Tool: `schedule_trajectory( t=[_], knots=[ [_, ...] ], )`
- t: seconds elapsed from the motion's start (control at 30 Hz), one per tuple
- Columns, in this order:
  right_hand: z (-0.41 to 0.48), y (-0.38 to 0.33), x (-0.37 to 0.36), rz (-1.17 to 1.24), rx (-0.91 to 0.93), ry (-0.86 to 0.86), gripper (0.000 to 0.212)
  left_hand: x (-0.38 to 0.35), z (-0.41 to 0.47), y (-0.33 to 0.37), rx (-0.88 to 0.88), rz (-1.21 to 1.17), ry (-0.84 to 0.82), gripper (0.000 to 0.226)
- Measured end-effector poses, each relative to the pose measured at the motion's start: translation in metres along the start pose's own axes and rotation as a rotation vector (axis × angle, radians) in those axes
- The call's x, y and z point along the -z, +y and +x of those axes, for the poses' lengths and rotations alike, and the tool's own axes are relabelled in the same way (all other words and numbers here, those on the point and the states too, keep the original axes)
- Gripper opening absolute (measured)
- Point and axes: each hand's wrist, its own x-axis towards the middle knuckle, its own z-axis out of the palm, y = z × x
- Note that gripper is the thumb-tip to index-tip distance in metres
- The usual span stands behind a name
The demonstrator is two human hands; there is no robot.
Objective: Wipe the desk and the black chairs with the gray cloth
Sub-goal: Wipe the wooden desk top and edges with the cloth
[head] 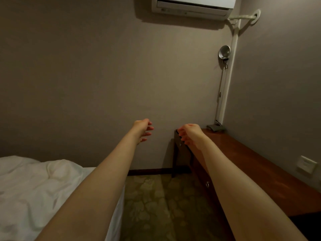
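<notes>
Gray cloth [215,128] lying at far end of desk [260,164], 3 o'clock from right hand [190,134], untouched. Left hand [142,130] likewise empty: both with fingers loosely curled, gripping nothing. Wiping seemingly not begun; chairs unseen.

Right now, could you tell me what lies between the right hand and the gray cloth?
Only bare reddish-brown wooden desk top separates the right hand from the gray cloth, in the head view.
</notes>
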Motion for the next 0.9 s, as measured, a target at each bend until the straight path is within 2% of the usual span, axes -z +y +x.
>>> schedule_trajectory(
  t=[0.47, 0.9],
  knots=[
    [0.243, 0.015, 0.045, -0.022, -0.019, 0.066, 0.016, -0.097, 0.229, 0.03, -0.024, 0.006, -0.057, 0.022],
    [0.436, 0.046, 0.017, -0.059, -0.086, 0.112, 0.019, -0.143, 0.434, 0.017, 0.046, 0.001, -0.165, 0.021]
  ],
)
